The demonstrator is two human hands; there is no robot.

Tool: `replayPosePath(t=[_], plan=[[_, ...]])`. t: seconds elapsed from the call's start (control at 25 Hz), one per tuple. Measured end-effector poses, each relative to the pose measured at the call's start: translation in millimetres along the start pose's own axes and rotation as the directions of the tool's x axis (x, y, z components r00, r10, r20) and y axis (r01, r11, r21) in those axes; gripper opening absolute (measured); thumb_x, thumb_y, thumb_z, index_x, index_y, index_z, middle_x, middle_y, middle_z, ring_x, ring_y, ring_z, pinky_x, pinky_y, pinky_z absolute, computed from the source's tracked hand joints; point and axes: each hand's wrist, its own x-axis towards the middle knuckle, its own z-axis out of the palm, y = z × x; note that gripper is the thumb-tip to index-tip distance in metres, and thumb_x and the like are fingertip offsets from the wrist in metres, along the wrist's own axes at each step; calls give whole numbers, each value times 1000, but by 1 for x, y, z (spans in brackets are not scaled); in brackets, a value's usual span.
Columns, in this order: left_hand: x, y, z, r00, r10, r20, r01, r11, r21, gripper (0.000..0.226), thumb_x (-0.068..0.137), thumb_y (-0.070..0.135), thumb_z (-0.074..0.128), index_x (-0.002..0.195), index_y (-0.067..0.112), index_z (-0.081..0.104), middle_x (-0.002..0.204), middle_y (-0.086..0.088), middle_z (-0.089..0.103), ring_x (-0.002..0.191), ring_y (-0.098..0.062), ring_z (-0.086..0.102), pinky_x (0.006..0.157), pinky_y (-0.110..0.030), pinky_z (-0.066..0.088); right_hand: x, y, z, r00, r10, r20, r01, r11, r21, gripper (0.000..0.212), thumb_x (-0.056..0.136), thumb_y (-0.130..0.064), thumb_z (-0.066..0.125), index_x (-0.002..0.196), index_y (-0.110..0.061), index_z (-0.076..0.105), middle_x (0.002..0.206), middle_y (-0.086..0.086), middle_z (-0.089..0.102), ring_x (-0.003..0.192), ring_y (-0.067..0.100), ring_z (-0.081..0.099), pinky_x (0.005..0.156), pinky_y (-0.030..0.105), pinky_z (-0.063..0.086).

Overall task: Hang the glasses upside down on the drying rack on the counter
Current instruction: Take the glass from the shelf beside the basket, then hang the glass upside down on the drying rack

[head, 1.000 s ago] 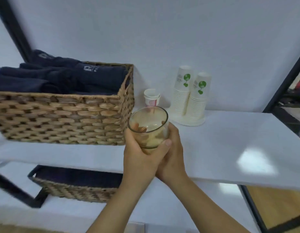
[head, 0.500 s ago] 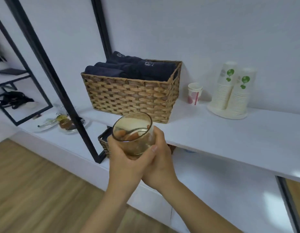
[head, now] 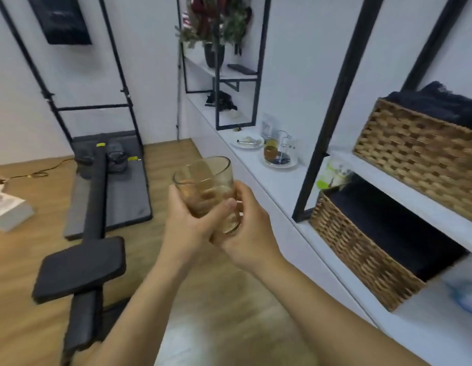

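I hold a clear amber-tinted glass [head: 203,180] upright, mouth up, in front of my chest with both hands wrapped round its lower half. My left hand [head: 187,223] grips it from the left, thumb across the front. My right hand [head: 249,228] cups it from the right and below. Far ahead on the white counter [head: 271,180] stands the wire drying rack [head: 282,146] on a round plate, with another amber glass [head: 269,151] on its left side; the rack is well beyond my hands.
A white plate [head: 246,142] with small items lies behind the rack. Two wicker baskets [head: 414,159] [head: 361,249] with dark towels fill the shelves at right, between black frame posts [head: 335,107]. A black padded bench [head: 84,233] stands on the wooden floor at left.
My view has swung left from the basket and paper cups to along the counter, bringing the rack into sight. Both hands keep the same grip on the glass.
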Motion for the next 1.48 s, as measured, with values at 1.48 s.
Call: replayPosePath(t=[1.48], plan=[[377, -86, -20, 980, 16, -197, 4, 995, 100, 73, 60, 33, 85, 122, 19, 49, 112, -3, 71, 100, -17, 72, 83, -39, 60, 390, 118, 85, 985, -50, 164, 26, 988, 150, 84, 58, -32, 92, 128, -41, 46, 108, -21, 64, 99, -3, 62, 79, 11, 50]])
